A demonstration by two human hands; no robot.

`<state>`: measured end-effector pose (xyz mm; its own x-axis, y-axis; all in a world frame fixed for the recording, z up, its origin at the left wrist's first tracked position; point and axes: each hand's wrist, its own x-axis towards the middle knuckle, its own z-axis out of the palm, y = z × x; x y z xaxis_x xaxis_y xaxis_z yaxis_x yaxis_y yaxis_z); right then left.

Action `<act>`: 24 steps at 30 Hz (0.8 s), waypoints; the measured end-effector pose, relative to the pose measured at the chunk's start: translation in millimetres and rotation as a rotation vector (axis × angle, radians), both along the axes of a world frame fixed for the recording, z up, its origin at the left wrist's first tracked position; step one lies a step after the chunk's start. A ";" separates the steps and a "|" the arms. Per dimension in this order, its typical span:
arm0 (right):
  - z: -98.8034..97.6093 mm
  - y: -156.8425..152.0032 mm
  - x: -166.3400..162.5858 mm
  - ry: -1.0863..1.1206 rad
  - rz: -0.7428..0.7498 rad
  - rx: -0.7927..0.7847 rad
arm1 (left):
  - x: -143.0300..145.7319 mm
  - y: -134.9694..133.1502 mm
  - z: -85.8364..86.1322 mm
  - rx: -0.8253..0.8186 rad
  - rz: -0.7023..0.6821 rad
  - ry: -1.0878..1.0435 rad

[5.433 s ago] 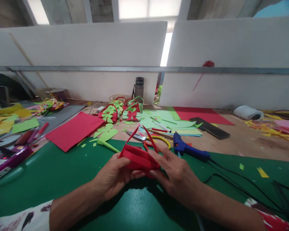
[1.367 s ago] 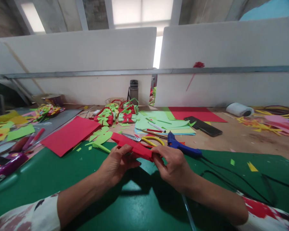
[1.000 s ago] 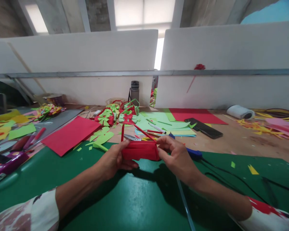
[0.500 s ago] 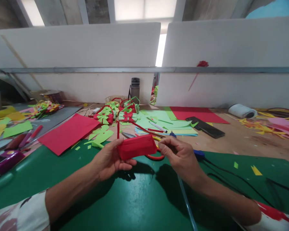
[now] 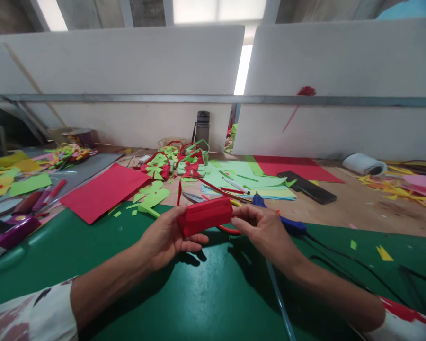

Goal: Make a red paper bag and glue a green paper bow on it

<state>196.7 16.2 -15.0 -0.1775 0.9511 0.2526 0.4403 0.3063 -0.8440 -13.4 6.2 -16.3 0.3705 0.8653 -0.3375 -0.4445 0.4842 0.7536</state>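
I hold a small folded red paper basket (image 5: 205,215) with thin red strip handles above a green mat (image 5: 199,293). My left hand (image 5: 165,237) grips its left end, fingers curled under it and thumb on top. My right hand (image 5: 261,229) pinches its right end with thumb and fingers. Just behind the basket lie scissors (image 5: 230,227) with red and yellow handles and a blue glue gun (image 5: 277,219), partly hidden by my right hand.
A red paper sheet (image 5: 104,192) and light green scraps (image 5: 151,199) lie to the left. Finished red and green baskets (image 5: 177,161), green sheets (image 5: 248,182), a black phone (image 5: 307,187), a bottle (image 5: 203,125) and a white roll (image 5: 364,165) sit further back. Black cables (image 5: 358,270) cross the mat at right.
The red piece has been turned in both hands from a flat slanted strip into a closed box shape facing me. My right hand let go briefly, then pinched its right end again.
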 end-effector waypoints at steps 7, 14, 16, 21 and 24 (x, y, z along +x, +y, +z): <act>-3.2 3.5 -0.4 0.024 0.001 -0.111 | 1.7 1.0 -1.6 -0.006 -0.044 0.038; -2.7 5.2 1.9 0.051 -0.075 -0.227 | -1.5 0.1 0.7 0.111 -0.002 0.249; -1.0 5.5 2.9 0.044 -0.107 -0.208 | -3.8 -0.8 1.7 0.229 0.156 0.360; -1.1 6.0 3.2 0.041 -0.148 -0.129 | -4.5 -7.7 8.5 0.359 0.381 0.578; -4.3 6.2 2.5 0.050 -0.155 -0.101 | -1.5 -9.8 9.6 0.307 0.367 0.623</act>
